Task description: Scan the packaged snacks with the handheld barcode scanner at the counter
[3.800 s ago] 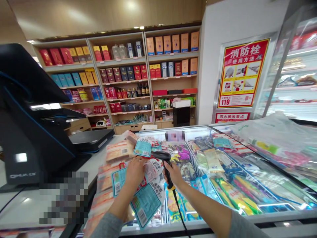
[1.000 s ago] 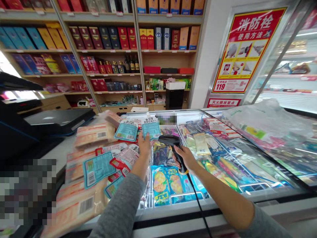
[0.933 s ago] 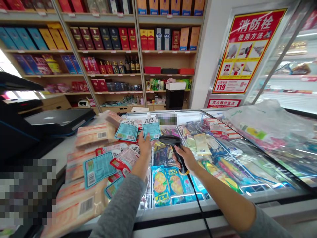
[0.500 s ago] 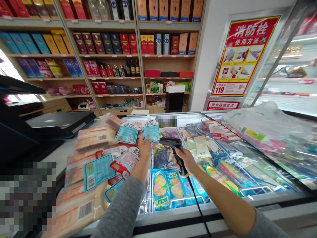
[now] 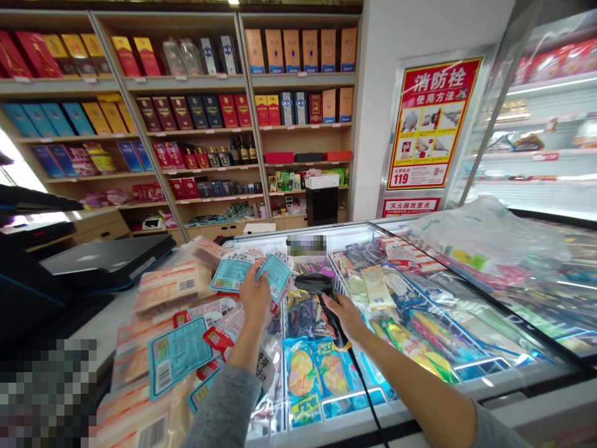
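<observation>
A black handheld barcode scanner [image 5: 333,317] with a cable running down is gripped in my right hand [image 5: 345,320], above the chest freezer. My left hand [image 5: 255,291] pinches a flat packet with a light-blue label [image 5: 275,274], tilted, to the left of the scanner head. Touching or just behind that hand lies another blue-labelled packet [image 5: 231,274]. Lower left, more packets with blue and red labels rest on orange-and-white plastic packages [image 5: 172,283]; one large blue label [image 5: 180,354] with a barcode faces up.
The freezer's wire baskets hold blue bags [image 5: 317,373] and yellow packs [image 5: 410,342]. A clear plastic bag [image 5: 489,236] lies on the glass at right. A black weighing scale or till [image 5: 107,258] stands left. Shelves of boxed bottles [image 5: 200,112] line the back.
My left hand has shifted left, and the packet in it has tilted. The scanner stays in my right hand. The view has tipped upward and turned slightly.
</observation>
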`<act>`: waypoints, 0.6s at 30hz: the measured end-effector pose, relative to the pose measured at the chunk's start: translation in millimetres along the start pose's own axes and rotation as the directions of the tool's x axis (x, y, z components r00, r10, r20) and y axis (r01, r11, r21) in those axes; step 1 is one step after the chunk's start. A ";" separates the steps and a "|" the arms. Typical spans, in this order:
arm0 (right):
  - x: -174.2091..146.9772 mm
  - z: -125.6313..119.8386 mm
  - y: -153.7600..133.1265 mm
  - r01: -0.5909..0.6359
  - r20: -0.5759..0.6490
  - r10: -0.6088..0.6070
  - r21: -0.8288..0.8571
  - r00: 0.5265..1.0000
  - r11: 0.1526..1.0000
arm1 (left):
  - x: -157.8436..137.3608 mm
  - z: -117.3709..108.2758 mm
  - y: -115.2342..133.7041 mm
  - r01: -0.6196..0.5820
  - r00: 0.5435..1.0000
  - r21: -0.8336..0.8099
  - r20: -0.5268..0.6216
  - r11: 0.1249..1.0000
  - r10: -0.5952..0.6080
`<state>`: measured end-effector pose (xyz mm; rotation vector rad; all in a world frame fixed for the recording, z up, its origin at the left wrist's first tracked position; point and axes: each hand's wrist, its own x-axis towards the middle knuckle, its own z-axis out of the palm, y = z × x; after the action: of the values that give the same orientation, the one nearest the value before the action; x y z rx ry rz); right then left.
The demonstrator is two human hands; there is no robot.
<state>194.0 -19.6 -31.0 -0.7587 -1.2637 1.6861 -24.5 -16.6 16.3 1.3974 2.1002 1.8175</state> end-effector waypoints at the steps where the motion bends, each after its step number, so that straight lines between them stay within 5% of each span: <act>1: 1.6 0.6 1.4 0.003 -0.016 -0.003 0.004 1.000 1.000 | 2.9 -9.0 1.2 -0.041 0.998 0.118 0.042 0.992 0.036; 5: 5.9 2.7 1.6 -0.027 -0.064 0.028 0.013 0.998 1.000 | 5.9 -33.7 7.5 -0.224 0.966 0.536 0.233 0.814 0.113; 9: 4.2 2.2 -5.7 -0.044 -0.043 0.044 -0.001 0.998 0.999 | -3.5 -35.2 20.1 -0.299 0.942 0.701 0.327 0.648 0.081; 15: 11.0 -17.0 -14.8 -0.006 -0.087 0.003 -0.040 0.996 0.999 | -12.9 -26.6 45.6 -0.300 0.885 0.741 0.452 0.601 -0.115; 18: 22.1 -43.7 -26.1 0.027 -0.179 -0.032 -0.029 0.983 0.999 | -10.8 -9.2 61.7 -0.341 0.844 0.691 0.524 0.637 -0.116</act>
<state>229.1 21.5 -18.5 -0.8830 -1.1679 1.5431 13.2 -35.8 63.3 1.9130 2.5465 0.3178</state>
